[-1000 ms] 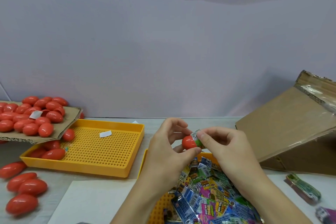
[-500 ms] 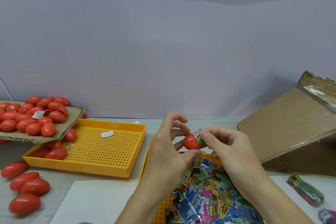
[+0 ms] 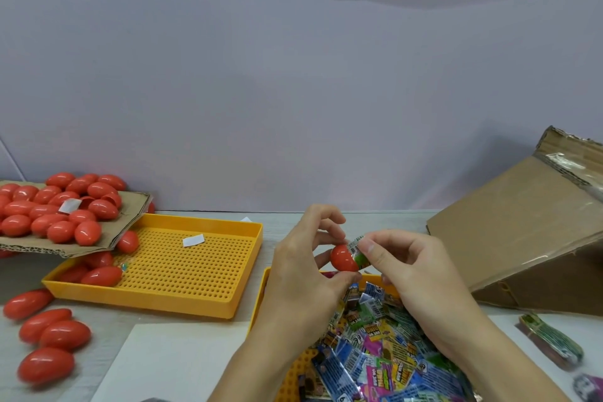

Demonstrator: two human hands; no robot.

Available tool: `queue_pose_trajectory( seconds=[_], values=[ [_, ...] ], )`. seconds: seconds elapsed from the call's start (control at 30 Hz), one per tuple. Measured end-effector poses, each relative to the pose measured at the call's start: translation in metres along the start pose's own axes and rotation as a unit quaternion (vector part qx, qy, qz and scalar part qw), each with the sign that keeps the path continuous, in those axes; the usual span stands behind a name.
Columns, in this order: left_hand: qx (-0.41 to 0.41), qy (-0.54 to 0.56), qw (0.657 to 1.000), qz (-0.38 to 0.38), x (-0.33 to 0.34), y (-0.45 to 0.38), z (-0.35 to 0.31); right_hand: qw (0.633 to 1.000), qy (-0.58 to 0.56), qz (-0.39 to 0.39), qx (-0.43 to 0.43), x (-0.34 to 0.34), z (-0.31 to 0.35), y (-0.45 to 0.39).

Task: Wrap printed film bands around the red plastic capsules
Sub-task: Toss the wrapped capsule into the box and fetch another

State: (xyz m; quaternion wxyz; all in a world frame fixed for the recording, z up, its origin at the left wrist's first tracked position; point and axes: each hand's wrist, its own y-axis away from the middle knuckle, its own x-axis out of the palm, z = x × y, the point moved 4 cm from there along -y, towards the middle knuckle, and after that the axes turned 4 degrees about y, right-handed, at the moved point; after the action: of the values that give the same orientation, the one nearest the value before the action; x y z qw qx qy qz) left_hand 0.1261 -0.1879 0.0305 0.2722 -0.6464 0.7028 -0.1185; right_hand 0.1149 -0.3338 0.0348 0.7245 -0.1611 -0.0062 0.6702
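Here, both hands' fingers gripping one banded capsule above a band-filled yellow tray.

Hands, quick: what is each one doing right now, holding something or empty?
Left hand: holds the red capsule between thumb and fingertips.
Right hand: pinches the printed film band at the capsule's end.

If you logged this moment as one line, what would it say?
step: banding | left hand: holds red plastic capsule | right hand: pinches printed film band on capsule's end | band supply: yellow tray below
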Motion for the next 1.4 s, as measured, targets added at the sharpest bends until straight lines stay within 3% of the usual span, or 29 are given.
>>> queue_pose_trajectory(
  seconds=[0.23,0.47,0.67,0.9,1.0,1.13,1.4],
  values=[
    [0.02,-0.019,0.999,-0.016,-0.001,0.001,-0.002,0.997,0.061,-0.016,-0.034,-0.001,0.0,0.0],
    [0.045,-0.06,0.995,-0.068,-0.002,0.001,-0.005,0.948,0.285,-0.075,-0.119,0.014,0.013,0.009],
    [0.081,-0.114,0.99,-0.03,0.003,0.002,-0.008,0.95,0.279,-0.1,-0.098,0.017,0.015,0.008],
    [0.034,-0.019,0.997,0.064,0.006,0.008,-0.008,0.958,0.264,-0.085,-0.076,0.011,0.006,0.005],
    [-0.049,0.113,0.992,0.023,0.001,0.006,-0.004,0.95,0.286,-0.082,-0.091,0.012,0.007,0.005],
    [-0.092,0.068,0.993,-0.043,-0.002,0.002,0.003,0.936,0.324,-0.029,-0.139,0.023,0.009,0.008],
    [-0.153,0.072,0.985,0.04,0.005,0.001,0.012,0.916,0.355,0.005,-0.187,0.02,0.009,0.008]
  ],
)
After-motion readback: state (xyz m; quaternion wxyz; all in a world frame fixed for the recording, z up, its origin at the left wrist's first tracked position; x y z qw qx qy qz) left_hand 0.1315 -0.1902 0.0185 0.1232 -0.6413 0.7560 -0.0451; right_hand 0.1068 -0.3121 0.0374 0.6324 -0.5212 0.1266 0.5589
